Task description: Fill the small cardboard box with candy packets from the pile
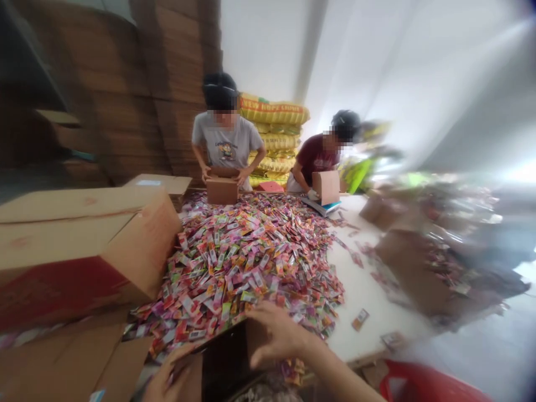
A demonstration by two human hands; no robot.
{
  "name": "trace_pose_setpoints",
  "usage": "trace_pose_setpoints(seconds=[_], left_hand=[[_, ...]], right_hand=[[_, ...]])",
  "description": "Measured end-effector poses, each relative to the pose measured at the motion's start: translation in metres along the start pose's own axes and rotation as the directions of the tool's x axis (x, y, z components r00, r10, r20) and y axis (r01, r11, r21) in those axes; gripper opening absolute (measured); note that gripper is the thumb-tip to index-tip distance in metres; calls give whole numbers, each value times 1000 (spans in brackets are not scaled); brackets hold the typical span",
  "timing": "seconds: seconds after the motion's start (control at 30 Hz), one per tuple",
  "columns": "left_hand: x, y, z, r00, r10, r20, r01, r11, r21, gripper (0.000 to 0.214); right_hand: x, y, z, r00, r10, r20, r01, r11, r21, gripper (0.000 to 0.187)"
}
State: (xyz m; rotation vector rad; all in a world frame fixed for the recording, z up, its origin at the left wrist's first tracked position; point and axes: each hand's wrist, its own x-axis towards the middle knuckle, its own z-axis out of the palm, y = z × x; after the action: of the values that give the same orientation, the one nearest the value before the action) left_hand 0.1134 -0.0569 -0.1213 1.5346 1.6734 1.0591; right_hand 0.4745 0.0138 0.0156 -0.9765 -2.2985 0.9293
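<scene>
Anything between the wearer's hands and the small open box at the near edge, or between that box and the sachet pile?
Nothing visible. The right hand rests on the small open box, the left hand grips its near-left side. The sachet pile lies right against the box's far edge.

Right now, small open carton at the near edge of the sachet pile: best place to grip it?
Probably by its two side walls, from above and the near side. The small carton sits mouth-up and open, so both top edges are exposed. The right hand already rests on the right wall, the left hand at the left one. The sachet pile crowds the far side.
</scene>
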Motion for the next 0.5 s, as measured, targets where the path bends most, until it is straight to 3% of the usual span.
trace_pose_setpoints(seconds=[0.07,0.13,0.2,0.27,0.37,0.43,0.5], left_hand=[[8,-5,-15,989,87,120,-97,993,74,40],[13,1,-33,943,125,308,-179,972,154,46],[13,23,-47,888,63,456,-183,957,224,48],[8,58,-51,851,-57,522,-141,933,332,52],[0,114,-32,802,-171,573,-186,839,511,79],[-1,138,-11,813,-151,562,-256,775,578,89],[3,143,6,862,-32,506,-327,728,603,76]], right_hand=[[-16,-11,-4,989,-12,148,19,999,-42,99],[-30,-12,3,974,61,218,-49,997,-58,94],[-36,-5,14,973,137,187,-131,991,-41,88],[-33,1,22,980,165,112,-169,985,32,88],[-21,6,27,988,156,23,-157,971,179,88],[-14,9,30,977,210,-25,-201,960,197,81],[-11,12,38,943,312,-115,-297,946,133,65]])
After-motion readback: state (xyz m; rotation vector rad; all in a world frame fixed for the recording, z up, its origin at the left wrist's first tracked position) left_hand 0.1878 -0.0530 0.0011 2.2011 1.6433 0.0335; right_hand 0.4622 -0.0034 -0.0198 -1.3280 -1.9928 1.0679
